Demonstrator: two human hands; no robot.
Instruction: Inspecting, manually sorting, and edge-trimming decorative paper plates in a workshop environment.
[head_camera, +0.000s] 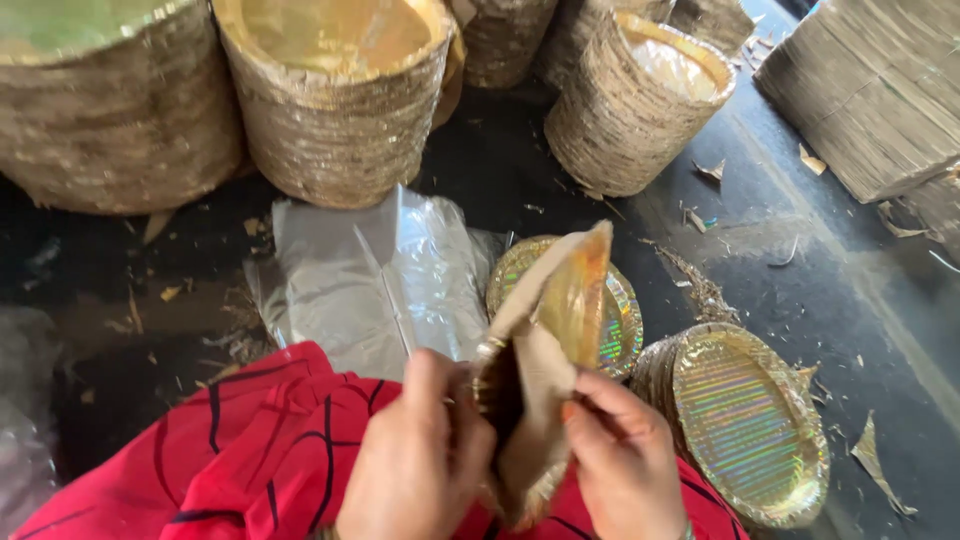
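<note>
I hold a small stack of gold paper plates (540, 350) upright over my lap, brown backs toward me. My left hand (415, 455) grips the stack's left edge. With the fingertips of my right hand (625, 455) I peel the front plate away, so its shiny gold face tilts up. Just beyond the held stack, a flat pile of holographic gold plates (620, 320) lies on the dark floor. Another tilted stack of the same plates (745, 420) leans at my right.
Clear plastic bags (370, 270) lie on the floor ahead. Tall stacks of gold plates (335, 100) (635, 100) (110, 110) stand behind them. Bundled brown sheets (870, 90) sit at the far right. Paper scraps (875, 460) litter the floor. Red cloth (260, 450) covers my lap.
</note>
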